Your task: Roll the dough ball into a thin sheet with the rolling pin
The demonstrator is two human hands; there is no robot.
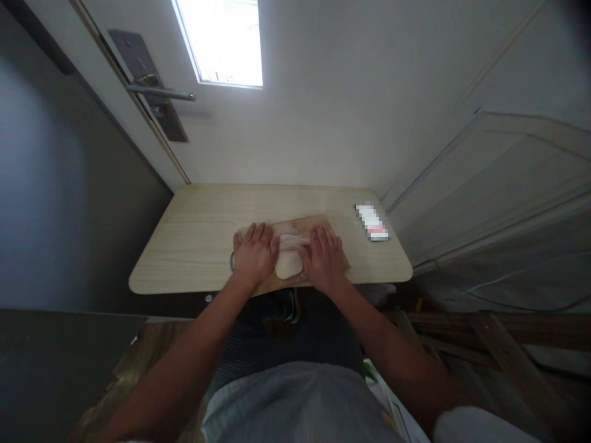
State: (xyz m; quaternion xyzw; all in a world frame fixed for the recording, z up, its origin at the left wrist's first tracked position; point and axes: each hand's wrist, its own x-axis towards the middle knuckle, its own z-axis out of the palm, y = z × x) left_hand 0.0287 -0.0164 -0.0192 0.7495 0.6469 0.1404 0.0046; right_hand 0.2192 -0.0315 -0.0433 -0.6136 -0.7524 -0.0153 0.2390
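A flat, pale round of dough (289, 264) lies on a wooden cutting board (302, 224), directly in front of my body. Across the dough's far edge runs a light-coloured rolling pin (294, 242); only its middle shows between my hands. My left hand (255, 255) is over the pin's left end, fingers pointing away from me. At the right end, my right hand (324, 258) presses down in the same way, its thumb beside the dough. Both palms hide the pin's ends. Part of a dark ring-shaped edge (231, 262) shows left of my left hand.
The board rests on a small light wooden table (184, 246) with rounded corners. A phone with a lit screen (372, 223) lies at its right side. Behind stands a pale door with a metal handle (161, 92) and a bright window (226, 43). Wooden slats (503, 344) are at lower right.
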